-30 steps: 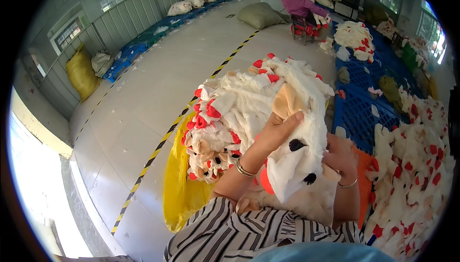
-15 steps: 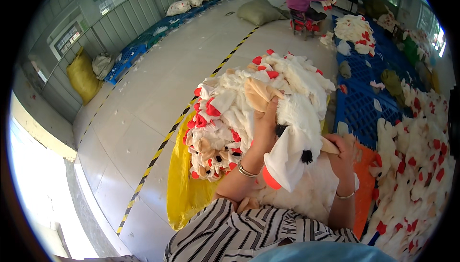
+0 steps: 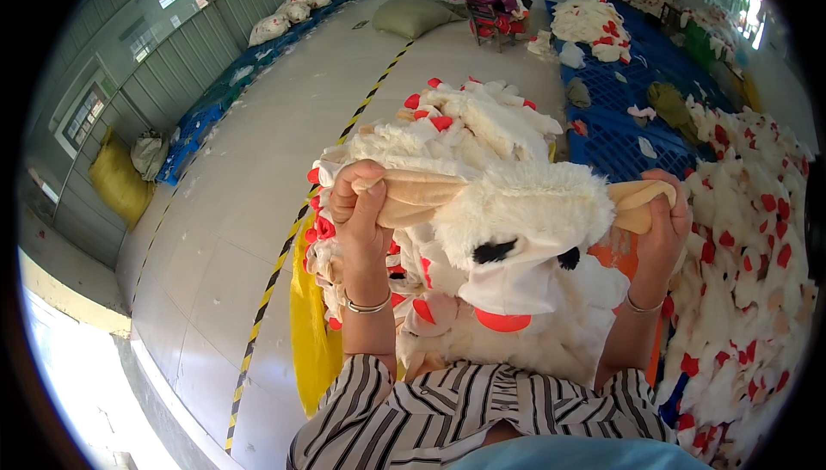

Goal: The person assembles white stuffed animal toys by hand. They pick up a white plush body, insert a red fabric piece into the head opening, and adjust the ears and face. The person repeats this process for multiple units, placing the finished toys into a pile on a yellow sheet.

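Plush ear [image 3: 422, 197] in each hand [image 3: 360, 203]

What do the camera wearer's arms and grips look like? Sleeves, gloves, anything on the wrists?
Left grip and right grip: bare hands, no gloves. Forearms uncovered below the left sleeve and right sleeve, both white with dark stripes. Thin silvery left bangle and right bangle. No cables visible.

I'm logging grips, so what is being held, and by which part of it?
A white plush animal head, by its tan ears: the left hand grips one, the right hand the other.
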Motion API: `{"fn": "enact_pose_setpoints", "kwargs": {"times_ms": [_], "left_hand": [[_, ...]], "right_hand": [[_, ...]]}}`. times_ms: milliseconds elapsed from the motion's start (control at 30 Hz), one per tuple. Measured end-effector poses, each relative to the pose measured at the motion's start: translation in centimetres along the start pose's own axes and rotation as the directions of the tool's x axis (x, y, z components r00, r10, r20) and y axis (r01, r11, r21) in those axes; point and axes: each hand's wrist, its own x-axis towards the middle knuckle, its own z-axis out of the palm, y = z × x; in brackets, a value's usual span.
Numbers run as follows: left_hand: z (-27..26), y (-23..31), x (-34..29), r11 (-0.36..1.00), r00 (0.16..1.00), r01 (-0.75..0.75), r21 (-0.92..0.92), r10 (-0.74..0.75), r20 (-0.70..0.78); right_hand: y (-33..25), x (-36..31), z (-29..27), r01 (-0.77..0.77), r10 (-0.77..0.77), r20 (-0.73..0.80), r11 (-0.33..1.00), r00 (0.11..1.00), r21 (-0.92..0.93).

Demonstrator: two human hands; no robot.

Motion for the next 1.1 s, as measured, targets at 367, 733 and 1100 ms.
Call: {"fn": "enact_pose_setpoints", "kwargs": {"times_ms": [367, 733, 1100], "left_hand": [[-8.8, -2.0, -5.4, 0.848, 0.904, 0.365, 0.384, -0.421, 0.069], [-0.5, -4.9, -2.6, 0.453, 0.893, -0.235, 0.860, -0.249, 0.375], [3.5, -10.7, -5.3, 0.497, 0.744, 0.242, 0.833, -0.647, 0.169]], "right_hand": [[2.3, -2.2, -1.9, -0.007, 0.101, 0.562, 0.986, 0.821, -0.167], [1.2, -0.3, 2.1, -0.127, 0.199, 0.717, 0.980, 0.668, -0.154], [7.9, -2.2, 3.1, -0.137, 0.225, 0.347, 0.956, 0.911, -0.259]]}}
